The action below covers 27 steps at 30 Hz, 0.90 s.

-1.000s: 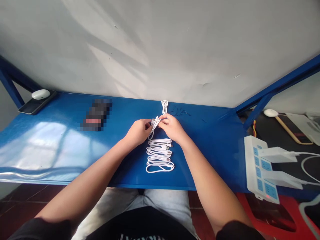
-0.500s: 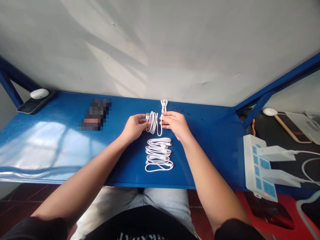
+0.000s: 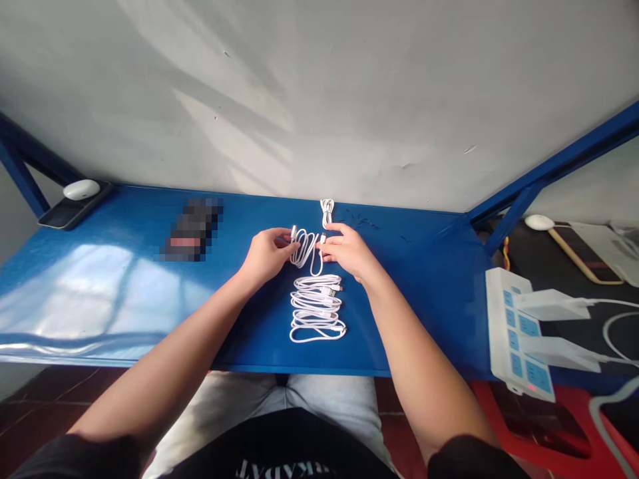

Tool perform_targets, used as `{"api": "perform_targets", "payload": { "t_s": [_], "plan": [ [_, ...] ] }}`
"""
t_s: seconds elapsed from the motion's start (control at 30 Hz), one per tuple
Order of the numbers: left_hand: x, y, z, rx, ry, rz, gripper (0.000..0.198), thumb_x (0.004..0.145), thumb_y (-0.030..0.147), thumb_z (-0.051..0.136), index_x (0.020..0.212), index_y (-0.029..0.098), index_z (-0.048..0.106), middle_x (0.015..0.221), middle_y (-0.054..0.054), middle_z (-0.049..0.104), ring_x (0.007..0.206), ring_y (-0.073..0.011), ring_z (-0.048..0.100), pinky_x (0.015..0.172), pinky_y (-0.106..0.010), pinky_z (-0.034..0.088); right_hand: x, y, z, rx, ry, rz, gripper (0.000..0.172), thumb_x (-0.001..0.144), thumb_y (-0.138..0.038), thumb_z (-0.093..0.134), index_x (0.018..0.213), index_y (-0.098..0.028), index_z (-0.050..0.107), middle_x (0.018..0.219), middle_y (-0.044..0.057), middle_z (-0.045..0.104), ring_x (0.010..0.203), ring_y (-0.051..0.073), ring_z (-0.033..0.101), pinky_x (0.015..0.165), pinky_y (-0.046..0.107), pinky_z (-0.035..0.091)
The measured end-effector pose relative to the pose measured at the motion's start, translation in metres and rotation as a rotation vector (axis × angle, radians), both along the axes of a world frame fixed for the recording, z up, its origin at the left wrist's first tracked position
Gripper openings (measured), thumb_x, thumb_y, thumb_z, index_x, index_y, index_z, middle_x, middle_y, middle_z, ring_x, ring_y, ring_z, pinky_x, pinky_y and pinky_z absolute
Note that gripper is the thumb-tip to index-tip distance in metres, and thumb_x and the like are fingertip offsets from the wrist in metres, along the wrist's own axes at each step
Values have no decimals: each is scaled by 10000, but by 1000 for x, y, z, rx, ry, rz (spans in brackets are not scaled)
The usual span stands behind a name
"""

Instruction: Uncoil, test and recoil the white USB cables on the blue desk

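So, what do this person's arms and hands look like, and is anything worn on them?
Black sleeves end above the bare left forearm and right forearm; the left hand and right hand wear no gloves, and no watch or bracelet shows.

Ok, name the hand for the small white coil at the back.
Probably right: the right hand sits nearest the small white coil; the left hand is farther off, past the loose cable loop.

The person is wearing a black T-shirt (image 3: 284,446) with white printed lettering, short black sleeves (image 3: 474,459) and pale grey trousers (image 3: 214,406), and is going with a bare left hand (image 3: 267,256) and a bare right hand (image 3: 349,253).
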<state>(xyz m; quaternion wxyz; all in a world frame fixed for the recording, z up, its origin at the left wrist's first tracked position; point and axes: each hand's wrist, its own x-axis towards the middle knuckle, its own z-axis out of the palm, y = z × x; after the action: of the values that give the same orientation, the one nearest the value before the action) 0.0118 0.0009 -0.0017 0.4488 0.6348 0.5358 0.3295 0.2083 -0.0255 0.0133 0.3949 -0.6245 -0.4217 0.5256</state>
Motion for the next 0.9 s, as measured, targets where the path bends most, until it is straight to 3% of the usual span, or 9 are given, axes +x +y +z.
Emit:
{"api": "perform_targets", "payload": {
  "t_s": [0.1,0.2,0.33,0.47,0.6,0.7,0.9],
  "plan": [
    [-7,2,8,60,159,36,372,787,412,744,1042,144,774,824,-76,750,663,-169,668,604,-278,525,12,-1,9,-26,-30,19,328,746,-124,765,1055,-141,658,779,53,725,670,147,680,647,261,590],
    [-19,7,16,4,151,50,364,768,419,760,1014,153,794,774,-66,745,603,-155,640,570,-276,492,27,-2,16,2,-58,0,171,737,-110,748,902,-136,713,757,49,721,632,119,654,630,234,571],
    [-41,15,25,-75,58,91,362,709,404,820,983,168,809,705,-52,727,632,-181,679,576,-283,504,49,-9,31,24,-131,-139,314,762,-119,718,1072,-163,745,805,39,745,636,115,670,655,243,597],
    [-67,20,35,-110,54,159,344,638,360,870,923,179,805,716,-52,738,691,-207,715,603,-296,539,75,-25,42,68,-149,-294,330,725,-141,798,1049,-150,741,851,78,779,713,163,732,734,290,644],
    [-93,15,43,-151,46,219,423,535,315,920,915,188,786,839,-53,764,749,-221,747,669,-308,585,113,-49,34,98,-94,-418,186,692,-156,844,851,-141,749,835,105,784,782,198,770,768,275,661],
    [-110,6,48,-177,79,324,498,492,301,931,947,176,771,849,-58,768,759,-229,753,679,-305,588,143,-68,22,109,-64,-604,198,668,-107,840,838,-126,742,731,93,767,717,198,772,710,251,667],
    [-133,-9,55,-81,19,517,433,544,322,909,929,179,771,748,-50,743,731,-223,726,676,-320,593,181,-98,13,159,-72,-849,244,653,-60,831,873,-107,737,655,48,742,624,168,751,660,208,659]
  ]
}}
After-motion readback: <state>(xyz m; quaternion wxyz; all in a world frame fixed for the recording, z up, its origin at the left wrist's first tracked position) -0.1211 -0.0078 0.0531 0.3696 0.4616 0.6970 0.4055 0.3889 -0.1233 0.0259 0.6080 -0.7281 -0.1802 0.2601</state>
